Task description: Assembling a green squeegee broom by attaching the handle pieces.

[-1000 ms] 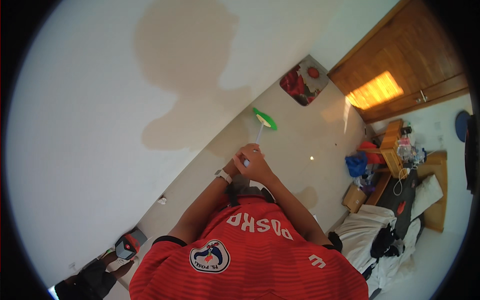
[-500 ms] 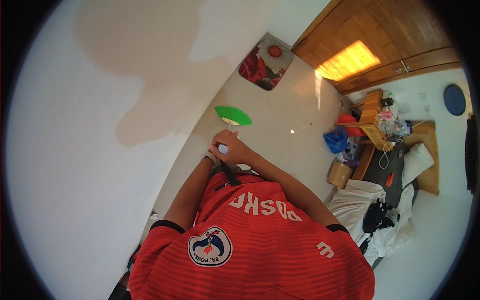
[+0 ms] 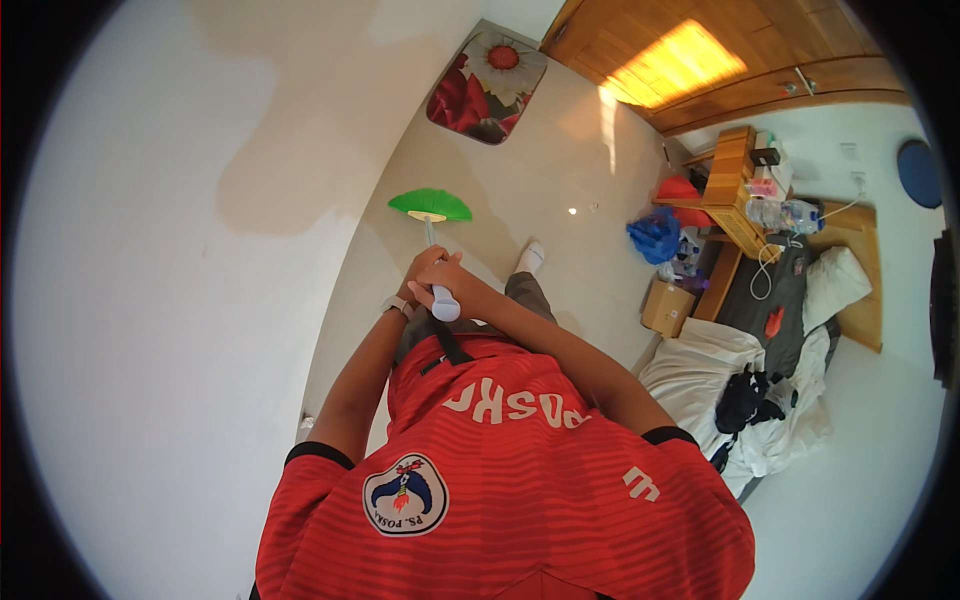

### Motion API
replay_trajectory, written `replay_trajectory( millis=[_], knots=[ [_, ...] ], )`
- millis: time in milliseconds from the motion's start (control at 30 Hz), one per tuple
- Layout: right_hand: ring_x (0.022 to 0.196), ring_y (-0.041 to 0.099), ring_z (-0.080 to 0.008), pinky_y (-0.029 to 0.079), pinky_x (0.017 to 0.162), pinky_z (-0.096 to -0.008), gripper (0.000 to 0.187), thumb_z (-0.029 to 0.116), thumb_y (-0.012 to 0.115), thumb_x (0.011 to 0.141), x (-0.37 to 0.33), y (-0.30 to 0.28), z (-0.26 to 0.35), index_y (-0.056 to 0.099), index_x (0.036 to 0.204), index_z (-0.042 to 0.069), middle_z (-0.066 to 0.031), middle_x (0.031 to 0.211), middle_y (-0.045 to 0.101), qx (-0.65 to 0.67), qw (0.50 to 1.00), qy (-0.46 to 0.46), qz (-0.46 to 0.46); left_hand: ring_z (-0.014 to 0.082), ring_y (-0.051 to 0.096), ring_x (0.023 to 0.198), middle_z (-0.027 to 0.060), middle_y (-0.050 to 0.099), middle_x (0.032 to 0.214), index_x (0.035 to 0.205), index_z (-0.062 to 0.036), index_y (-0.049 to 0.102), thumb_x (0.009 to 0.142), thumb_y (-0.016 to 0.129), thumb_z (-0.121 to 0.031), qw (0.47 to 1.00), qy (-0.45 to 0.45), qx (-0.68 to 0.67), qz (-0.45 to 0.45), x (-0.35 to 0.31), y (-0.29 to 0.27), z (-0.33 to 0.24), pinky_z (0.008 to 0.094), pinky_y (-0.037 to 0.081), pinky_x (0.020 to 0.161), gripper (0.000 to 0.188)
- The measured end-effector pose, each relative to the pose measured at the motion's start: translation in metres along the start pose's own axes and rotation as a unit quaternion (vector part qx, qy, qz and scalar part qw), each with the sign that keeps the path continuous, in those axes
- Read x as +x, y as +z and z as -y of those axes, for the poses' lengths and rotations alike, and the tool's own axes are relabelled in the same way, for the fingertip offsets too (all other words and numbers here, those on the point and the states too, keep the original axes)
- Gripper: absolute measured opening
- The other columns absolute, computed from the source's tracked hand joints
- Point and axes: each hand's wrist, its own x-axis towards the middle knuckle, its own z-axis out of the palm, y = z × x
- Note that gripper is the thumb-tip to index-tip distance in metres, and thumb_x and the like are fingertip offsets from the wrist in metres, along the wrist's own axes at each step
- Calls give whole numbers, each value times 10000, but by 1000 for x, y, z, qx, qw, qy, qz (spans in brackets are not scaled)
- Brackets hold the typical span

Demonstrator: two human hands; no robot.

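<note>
A plain white wall (image 3: 130, 320) borders a glossy beige floor (image 3: 560, 165). A rectangular red-and-white floral mat (image 3: 488, 85) lies at the far end. Short of it, a broom with a fan-shaped green bristle head and slim pale handle (image 3: 432, 204) is near the wall; floor contact cannot be told. The right hand (image 3: 455, 279) closes its fingers around the handle near its rounded end; the left hand (image 3: 422, 264), partly hidden, grips it nearer the head.
</note>
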Motion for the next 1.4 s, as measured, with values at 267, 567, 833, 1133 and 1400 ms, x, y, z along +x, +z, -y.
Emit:
replay_trajectory(
  millis=[267, 567, 833, 1133, 1400],
  knots=[
    [698, 600, -320, 446, 717, -381, 218, 118, 621, 859, -35, -92, -25, 587, 674, 7, -167, 687, 618, -19, 998, -53, 20, 243, 554, 644, 118, 564, 700, 806, -44, 566, 886, 752, -176, 993, -66, -19, -93, 43, 88, -61, 376, 448, 608, 241],
    [645, 578, -316, 450, 636, -391, 198, 86, 623, 879, -95, -148, -41, 586, 695, 22, -160, 660, 581, -56, 994, -76, -48, 224, 615, 949, 103, 650, 1030, 988, -60, 628, 878, 724, -142, 986, -85, -137, 34, 72, 160, -67, 350, 494, 836, 167],
    [556, 549, -336, 437, 589, -381, 197, -4, 629, 856, -129, -200, -53, 540, 680, -5, -171, 624, 556, -104, 954, -30, -279, 253, 574, 1062, 120, 605, 1101, 994, -30, 621, 883, 593, -124, 969, 103, -205, 89, 121, 228, -87, 386, 468, 916, 148],
    [535, 537, -328, 445, 610, -419, 254, 120, 662, 874, -151, -210, -23, 565, 669, 6, -159, 587, 556, -185, 916, 99, -341, 266, 573, 1025, 121, 597, 1060, 981, -24, 616, 892, 596, -134, 955, 132, -219, 153, 127, 256, -126, 388, 470, 896, 143],
    [621, 573, -320, 434, 638, -413, 208, 112, 708, 795, -136, -212, 9, 571, 677, 9, -160, 641, 585, -116, 950, 164, -238, 277, 572, 992, 121, 589, 1024, 969, -19, 610, 900, 598, -143, 939, 154, -218, 215, 104, 223, -140, 391, 472, 879, 143]
  ],
)
